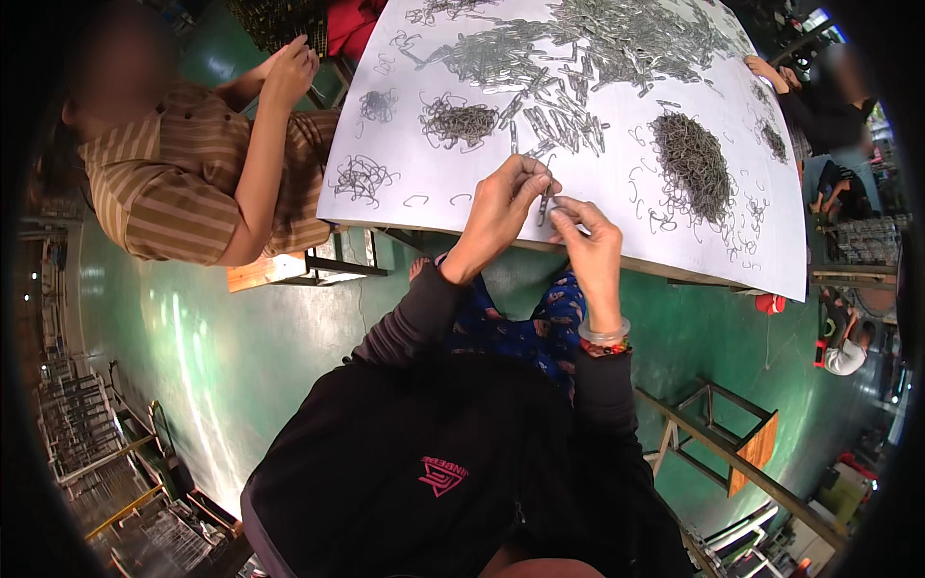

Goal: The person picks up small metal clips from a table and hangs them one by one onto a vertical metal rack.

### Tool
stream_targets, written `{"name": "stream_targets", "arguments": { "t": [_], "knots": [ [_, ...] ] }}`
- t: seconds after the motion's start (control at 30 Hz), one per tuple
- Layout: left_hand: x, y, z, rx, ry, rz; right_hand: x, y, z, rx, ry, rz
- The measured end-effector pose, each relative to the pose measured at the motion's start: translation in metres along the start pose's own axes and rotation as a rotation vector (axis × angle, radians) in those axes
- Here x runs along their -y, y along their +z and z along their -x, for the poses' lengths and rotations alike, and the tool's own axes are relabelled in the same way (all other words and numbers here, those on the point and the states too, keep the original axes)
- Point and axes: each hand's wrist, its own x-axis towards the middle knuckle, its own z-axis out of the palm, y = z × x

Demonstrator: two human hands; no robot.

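Over the near edge of the white-topped table (424, 173), both hands are close together. My left hand (501, 207) is closed, with its thumb and fingertips pinching a narrow grey metal piece (543, 206) that hangs upright. A thin wire hook seems to stick up at the top of it. Beside its lower end, the thumb and forefinger of my right hand (592, 249) are drawn together; whatever lies between them is too small to make out. Past my fingers lie loose metal strips (564, 123), and a dark heap of bent wire hooks (692, 166) rests to the right.
Smaller bunches of wire hooks (461, 121) lie left of centre, with a large spread of metal strips (626, 43) at the back. A person in a striped shirt (183, 193) sits at left; another person (819, 111) is at the right edge. A wooden-topped stool (753, 453) stands lower right.
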Motion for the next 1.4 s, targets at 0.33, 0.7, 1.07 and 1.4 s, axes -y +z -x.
{"name": "stream_targets", "arguments": {
  "t": [0.33,0.7,1.07,1.4],
  "knots": [
    [-0.005,-0.008,0.018,0.037,-0.034,-0.011,-0.070,0.006,-0.120,-0.049,-0.503,0.796],
    [0.000,-0.009,0.013,0.121,-0.012,-0.189,-0.040,-0.009,-0.101,0.154,0.291,0.103],
    [0.002,0.007,0.020,0.163,0.113,-0.257,0.032,-0.014,-0.024,-0.058,0.106,-0.399],
    [0.038,-0.060,-0.024,-0.142,0.189,-0.699,0.040,-0.016,-0.009,-0.136,0.009,-0.438]
  ]
}}
